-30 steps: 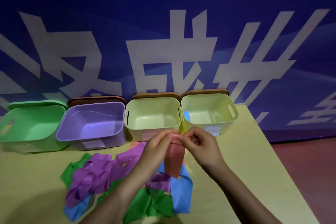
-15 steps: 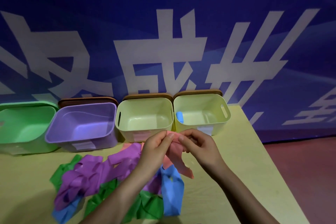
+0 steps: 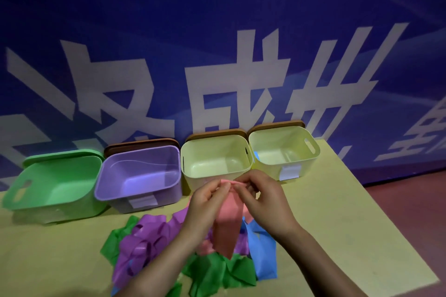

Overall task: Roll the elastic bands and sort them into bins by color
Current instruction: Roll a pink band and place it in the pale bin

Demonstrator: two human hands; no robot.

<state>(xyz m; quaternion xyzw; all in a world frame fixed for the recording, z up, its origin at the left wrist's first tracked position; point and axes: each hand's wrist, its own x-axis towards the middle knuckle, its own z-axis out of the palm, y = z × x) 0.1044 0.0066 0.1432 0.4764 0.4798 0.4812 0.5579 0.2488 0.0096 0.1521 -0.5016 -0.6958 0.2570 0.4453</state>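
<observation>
Pink elastic band (image 3: 228, 222) hangs from both hands above the loose pile of bands (image 3: 169, 248) on the yellow table (image 3: 337, 236), its lower end reaching down to the green bands at 6 o'clock. Both forearms rise from the bottom edge and meet at the centre. The left hand (image 3: 205, 202) and the right hand (image 3: 265, 200) have curled fingers and pinch the band's top edge, knuckles nearly touching. At 12 o'clock sit two pale yellow bins (image 3: 214, 152); the purple bin (image 3: 137, 171) is at 10 o'clock and the green bin (image 3: 53, 181) beyond it at 9.
</observation>
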